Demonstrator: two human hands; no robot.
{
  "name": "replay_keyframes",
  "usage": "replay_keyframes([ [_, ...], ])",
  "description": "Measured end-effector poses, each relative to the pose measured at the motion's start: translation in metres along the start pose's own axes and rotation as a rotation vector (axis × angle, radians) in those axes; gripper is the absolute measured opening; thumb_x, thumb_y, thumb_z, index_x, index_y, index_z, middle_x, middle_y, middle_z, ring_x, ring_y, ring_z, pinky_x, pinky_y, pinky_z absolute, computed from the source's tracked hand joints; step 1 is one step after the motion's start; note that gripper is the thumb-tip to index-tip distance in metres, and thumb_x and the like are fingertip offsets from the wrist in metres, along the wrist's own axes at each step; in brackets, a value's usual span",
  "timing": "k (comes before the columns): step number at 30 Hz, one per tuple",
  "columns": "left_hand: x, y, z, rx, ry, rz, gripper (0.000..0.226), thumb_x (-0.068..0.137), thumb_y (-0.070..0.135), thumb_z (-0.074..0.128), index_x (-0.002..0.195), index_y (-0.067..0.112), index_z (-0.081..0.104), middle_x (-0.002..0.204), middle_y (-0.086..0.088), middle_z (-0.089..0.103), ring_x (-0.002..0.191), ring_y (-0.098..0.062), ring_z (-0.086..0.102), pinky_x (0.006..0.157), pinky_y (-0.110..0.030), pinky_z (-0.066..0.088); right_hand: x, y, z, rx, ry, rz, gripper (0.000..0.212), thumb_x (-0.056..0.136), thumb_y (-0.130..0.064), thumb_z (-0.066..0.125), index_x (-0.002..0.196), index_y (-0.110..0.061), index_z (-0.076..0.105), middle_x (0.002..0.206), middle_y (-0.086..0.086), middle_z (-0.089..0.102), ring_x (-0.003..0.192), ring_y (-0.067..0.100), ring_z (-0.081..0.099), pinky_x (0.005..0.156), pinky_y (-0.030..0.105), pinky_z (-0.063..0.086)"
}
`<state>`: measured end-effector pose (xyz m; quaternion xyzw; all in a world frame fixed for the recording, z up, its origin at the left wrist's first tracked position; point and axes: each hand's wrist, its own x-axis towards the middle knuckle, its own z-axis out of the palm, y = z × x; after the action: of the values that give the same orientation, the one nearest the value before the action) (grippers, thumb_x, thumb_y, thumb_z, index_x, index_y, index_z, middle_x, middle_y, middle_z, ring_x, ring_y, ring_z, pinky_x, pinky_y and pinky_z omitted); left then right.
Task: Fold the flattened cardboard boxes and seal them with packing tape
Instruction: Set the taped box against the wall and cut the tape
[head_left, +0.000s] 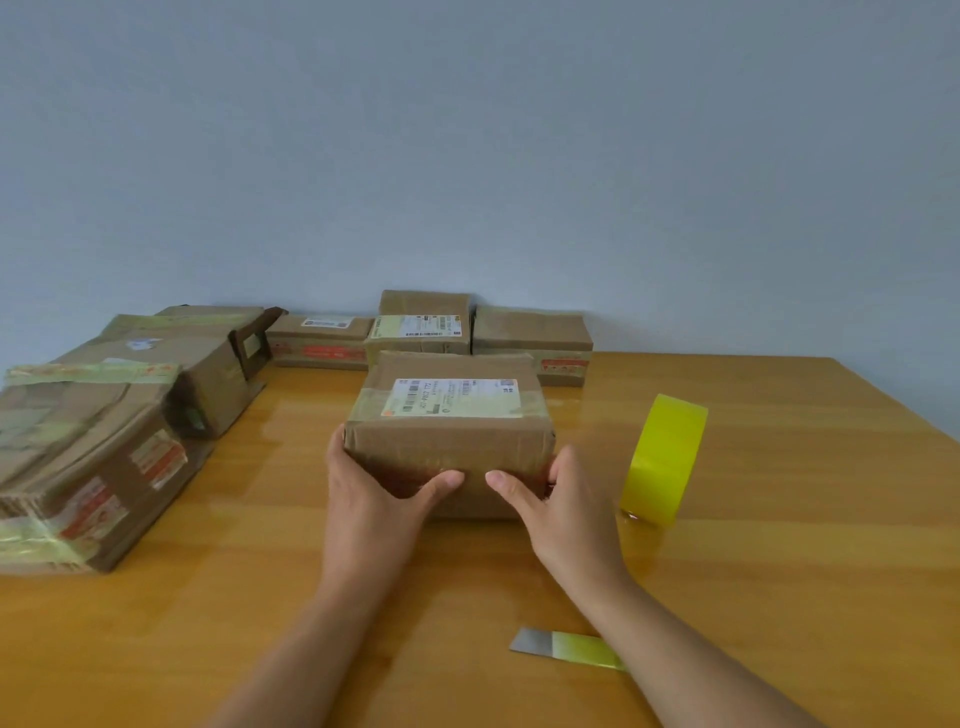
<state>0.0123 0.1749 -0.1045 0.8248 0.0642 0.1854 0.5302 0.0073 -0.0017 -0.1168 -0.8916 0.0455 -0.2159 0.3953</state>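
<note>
Both hands held the sealed cardboard box (450, 441) where it sat on the wooden table (779, 519), about mid-table. The left hand (371, 499) gripped its left near corner, fingers wrapped round the side and thumb (441, 480) pressed flat on the front face. The right hand (558, 512) gripped the right near corner the same way, its thumb tip just apart from the left one. Above the thumbs, a white shipping label (451, 397) lay taped across the box top.

Just right of the right-hand fingers stood a yellow packing tape roll (665, 460) on its edge — near the box but not touching it — with bare tabletop beyond it to the table's right edge. Left of the left-hand fingers a strip of bare wood ran to a stack of flattened cardboard boxes (88, 462), which crowded the table's left side. Beyond the fingertips, behind the held box, four sealed boxes (530, 338) lined the wall, the nearest of them just behind it, so little room was left that way. Toward the wrists the table lay open, save for a cutter blade with a yellow handle (566, 647) partly hidden under the right forearm.
</note>
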Motion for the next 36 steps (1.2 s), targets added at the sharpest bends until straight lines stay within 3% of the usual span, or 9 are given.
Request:
replay_keyframes([
  [6,0.001,-0.002,0.002,0.059,0.042,-0.005,0.104,0.068,0.050,0.084,0.147,0.019,0.025,0.146,-0.003,0.047,0.135,-0.025,0.044,0.102,-0.040,0.043,0.002,0.006,0.004,-0.047,0.043,-0.114,0.045,0.085,-0.059,0.062,0.081,-0.020,0.039,0.069,-0.011,0.039,0.060,0.006,0.040,0.048,0.019,0.024],
  [12,0.001,-0.010,0.000,0.060,0.057,0.015,0.075,0.085,0.052,0.067,0.144,0.016,0.036,0.136,-0.006,0.056,0.123,-0.029,0.052,0.097,-0.043,0.048,0.001,0.009,0.001,-0.010,0.128,-0.237,0.041,0.092,-0.060,0.032,0.083,-0.020,0.041,0.068,-0.010,0.045,0.055,0.002,0.041,0.047,0.014,0.022],
  [18,0.001,-0.010,0.000,0.052,0.086,0.071,0.053,0.096,0.040,0.057,0.141,0.015,0.044,0.121,-0.004,0.063,0.112,-0.029,0.059,0.083,-0.033,0.044,0.004,0.012,0.000,-0.008,0.175,-0.295,0.040,0.095,-0.057,0.035,0.081,-0.019,0.041,0.065,-0.008,0.045,0.052,0.006,0.040,0.045,0.015,0.021],
  [23,-0.007,-0.002,0.002,-0.010,0.015,0.068,0.090,0.082,0.055,0.064,0.153,0.020,0.022,0.147,-0.002,0.046,0.133,-0.023,0.045,0.098,-0.030,0.038,0.002,0.010,0.003,-0.103,0.246,-0.339,0.062,0.083,-0.071,0.047,0.094,-0.011,0.046,0.081,0.002,0.050,0.068,0.015,0.049,0.047,0.016,0.034],
  [25,-0.008,0.002,0.003,-0.028,0.021,0.051,0.117,0.065,0.055,0.079,0.155,0.020,0.014,0.154,0.001,0.036,0.141,-0.018,0.034,0.103,-0.026,0.031,-0.001,0.007,0.004,-0.124,0.289,-0.351,0.060,0.084,-0.069,0.049,0.094,-0.009,0.047,0.082,0.003,0.051,0.069,0.015,0.050,0.046,0.012,0.032],
  [27,-0.005,0.005,0.004,-0.009,0.051,0.022,0.121,0.063,0.050,0.085,0.155,0.018,0.013,0.156,-0.001,0.035,0.142,-0.020,0.033,0.105,-0.028,0.031,-0.001,0.006,0.004,-0.120,0.302,-0.361,0.054,0.087,-0.065,0.050,0.092,-0.010,0.045,0.081,0.000,0.047,0.068,0.014,0.047,0.047,0.010,0.025],
  [30,-0.002,0.001,0.006,0.040,0.080,0.033,0.100,0.074,0.047,0.080,0.151,0.017,0.023,0.148,-0.007,0.046,0.135,-0.028,0.044,0.104,-0.041,0.042,0.004,0.011,0.004,-0.101,0.267,-0.374,0.043,0.093,-0.059,0.047,0.091,-0.016,0.041,0.081,-0.004,0.045,0.066,0.014,0.048,0.047,0.012,0.027],
  [32,0.000,-0.006,0.004,0.071,0.095,0.090,0.079,0.083,0.044,0.073,0.146,0.017,0.033,0.135,-0.005,0.056,0.124,-0.028,0.053,0.092,-0.038,0.048,0.006,0.014,0.002,-0.067,0.257,-0.401,0.036,0.098,-0.051,0.048,0.087,-0.018,0.039,0.076,-0.003,0.046,0.062,0.014,0.047,0.046,0.015,0.028],
  [36,0.006,-0.013,-0.005,-0.058,0.081,0.219,0.057,0.092,0.043,0.060,0.143,0.025,0.044,0.112,0.017,0.062,0.103,-0.003,0.060,0.085,-0.024,0.052,0.007,0.016,-0.005,0.006,0.266,-0.408,0.029,0.100,-0.036,0.049,0.080,-0.015,0.043,0.067,-0.004,0.044,0.056,0.006,0.036,0.049,0.014,0.022],
])
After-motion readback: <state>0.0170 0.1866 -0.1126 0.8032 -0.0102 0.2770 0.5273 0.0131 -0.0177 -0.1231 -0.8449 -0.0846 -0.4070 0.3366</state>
